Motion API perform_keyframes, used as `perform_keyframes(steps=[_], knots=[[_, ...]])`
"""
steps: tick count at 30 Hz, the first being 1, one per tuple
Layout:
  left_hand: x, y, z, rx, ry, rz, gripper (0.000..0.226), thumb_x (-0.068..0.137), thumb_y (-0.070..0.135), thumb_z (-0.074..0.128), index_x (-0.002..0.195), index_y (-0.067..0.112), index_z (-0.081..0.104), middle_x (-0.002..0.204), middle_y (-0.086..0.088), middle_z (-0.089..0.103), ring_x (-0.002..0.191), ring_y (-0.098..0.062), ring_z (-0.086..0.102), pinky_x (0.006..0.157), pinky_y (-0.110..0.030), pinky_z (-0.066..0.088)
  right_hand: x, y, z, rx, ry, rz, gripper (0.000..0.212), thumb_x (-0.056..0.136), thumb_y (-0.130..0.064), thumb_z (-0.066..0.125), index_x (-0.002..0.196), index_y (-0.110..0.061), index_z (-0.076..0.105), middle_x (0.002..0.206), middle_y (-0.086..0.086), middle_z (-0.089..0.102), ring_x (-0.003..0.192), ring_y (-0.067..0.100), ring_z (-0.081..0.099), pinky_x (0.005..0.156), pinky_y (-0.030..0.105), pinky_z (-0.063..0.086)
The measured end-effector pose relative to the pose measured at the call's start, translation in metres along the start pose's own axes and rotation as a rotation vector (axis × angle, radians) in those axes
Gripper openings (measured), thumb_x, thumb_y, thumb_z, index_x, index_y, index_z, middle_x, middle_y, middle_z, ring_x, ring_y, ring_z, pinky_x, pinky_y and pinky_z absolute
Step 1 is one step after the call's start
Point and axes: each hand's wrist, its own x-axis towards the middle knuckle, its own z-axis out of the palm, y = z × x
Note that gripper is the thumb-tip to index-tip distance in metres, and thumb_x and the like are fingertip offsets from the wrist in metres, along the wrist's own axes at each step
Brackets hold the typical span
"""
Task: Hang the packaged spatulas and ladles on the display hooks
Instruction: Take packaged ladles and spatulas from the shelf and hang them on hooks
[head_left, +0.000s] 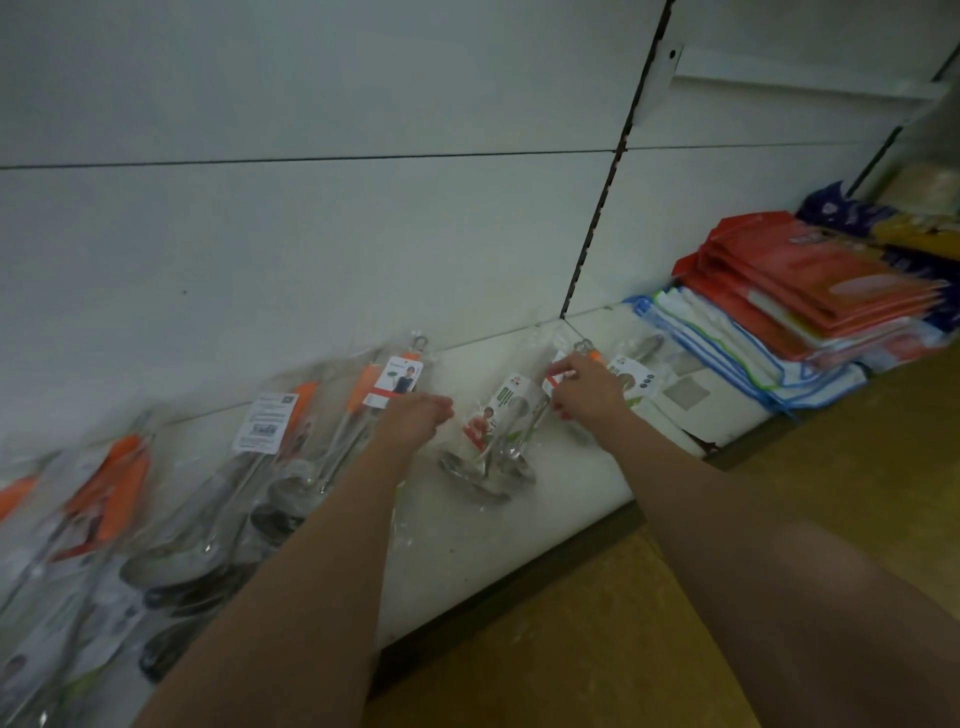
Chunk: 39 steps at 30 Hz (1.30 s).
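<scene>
Two bare arms reaching forward and down over a low white shelf (519, 525). Left hand (413, 418) hovering above a packaged ladle with orange handle (371, 387), fingers loosely curled, nothing held. Right hand (584, 387) pinching the top of a clear-wrapped utensil pack (558, 371) between thumb and fingers, near its metal hanging loop. Packaged steel ladles (488, 460) lying flat on the shelf between the two hands, bowls toward the shelf edge. More packaged ladles and spatulas (171, 519) spread along the shelf to the left, blurred. Stack of red packets (810, 280) on folded white cloths with coloured edging (727, 358) at the right end. White back panel (311, 234) behind; slotted upright (605, 192); yellowish floor (597, 649).
</scene>
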Motion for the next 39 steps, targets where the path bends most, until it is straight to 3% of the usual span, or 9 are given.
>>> perform_keyframes(steps=[8,14,16,21,24,29,34,36,39], knots=[[-0.022,0.009,-0.041,-0.508,0.089,0.039,0.019,0.094,-0.004,0.034,0.103,-0.003,0.051,0.09,-0.016,0.063,0.077,-0.023,0.066,0.071,-0.026,0.055,-0.026,-0.052,0.06,0.014,-0.401,-0.113,0.031,0.086,0.01,0.048,0.108,-0.001,0.066,0.104,0.017,0.066,0.083,0.02,0.061,0.065,0.025,0.049],[-0.04,0.006,-0.107,-0.373,0.231,0.009,0.021,0.092,-0.001,0.038,0.086,0.006,0.058,0.079,-0.008,0.064,0.057,-0.015,0.066,0.058,-0.024,0.053,-0.031,-0.082,0.102,-0.097,-0.364,-0.281,0.029,0.08,0.003,0.055,0.102,-0.006,0.073,0.088,0.001,0.061,0.082,0.014,0.056,0.081,0.031,0.052],[-0.049,-0.003,-0.135,-0.289,0.229,-0.034,0.019,0.091,0.003,0.044,0.083,0.009,0.06,0.076,-0.005,0.065,0.051,-0.011,0.066,0.053,-0.019,0.053,-0.04,-0.094,0.122,-0.089,-0.433,-0.299,0.028,0.08,0.003,0.055,0.102,-0.004,0.071,0.08,0.003,0.061,0.07,0.015,0.056,0.068,0.027,0.051],[-0.068,-0.016,-0.185,-0.13,0.21,-0.125,0.014,0.091,0.007,0.047,0.086,0.01,0.06,0.089,-0.009,0.066,0.073,-0.02,0.065,0.068,-0.025,0.052,-0.055,-0.118,0.153,-0.155,-0.551,-0.385,0.027,0.082,0.006,0.052,0.102,0.0,0.07,0.089,0.011,0.062,0.086,0.021,0.057,0.08,0.035,0.051],[-0.078,-0.019,-0.196,-0.053,0.18,-0.146,0.013,0.091,0.008,0.048,0.086,0.009,0.06,0.086,-0.007,0.065,0.061,-0.015,0.067,0.062,-0.022,0.051,-0.059,-0.122,0.162,-0.297,-0.527,-0.406,0.028,0.086,0.004,0.048,0.104,0.001,0.069,0.093,0.015,0.062,0.088,0.023,0.056,0.089,0.037,0.049],[-0.075,-0.018,-0.181,0.114,0.156,-0.14,0.007,0.088,0.005,0.056,0.085,0.007,0.062,0.075,-0.007,0.062,0.041,-0.005,0.058,0.043,-0.014,0.047,-0.043,-0.107,0.149,-0.424,-0.194,-0.281,0.026,0.093,-0.012,0.044,0.115,-0.001,0.053,0.122,0.021,0.056,0.118,0.033,0.053,0.088,0.034,0.043],[-0.06,-0.013,-0.139,0.365,0.076,-0.009,0.013,0.083,0.007,0.065,0.071,0.005,0.062,0.051,-0.002,0.057,0.031,-0.003,0.046,0.037,-0.013,0.039,-0.021,-0.081,0.139,-0.296,-0.281,0.03,0.059,0.091,-0.027,0.057,0.135,0.004,0.034,0.136,0.021,0.045,0.124,0.035,0.047,0.105,0.041,0.04],[-0.055,-0.008,-0.115,0.3,-0.005,-0.035,0.008,0.085,0.005,0.063,0.079,0.0,0.065,0.052,-0.004,0.064,0.037,-0.007,0.056,0.044,-0.018,0.05,-0.021,-0.075,0.142,-0.079,-0.279,0.165,0.068,0.085,-0.021,0.067,0.136,0.005,0.03,0.135,0.021,0.046,0.121,0.036,0.05,0.101,0.043,0.045],[-0.051,-0.001,-0.081,0.206,-0.182,-0.164,0.019,0.092,0.002,0.052,0.102,-0.009,0.063,0.095,-0.022,0.07,0.077,-0.028,0.069,0.078,-0.034,0.058,-0.021,-0.073,0.149,0.085,-0.283,0.25,0.055,0.086,-0.01,0.06,0.134,0.005,0.035,0.134,0.021,0.048,0.117,0.036,0.053,0.078,0.035,0.057]])
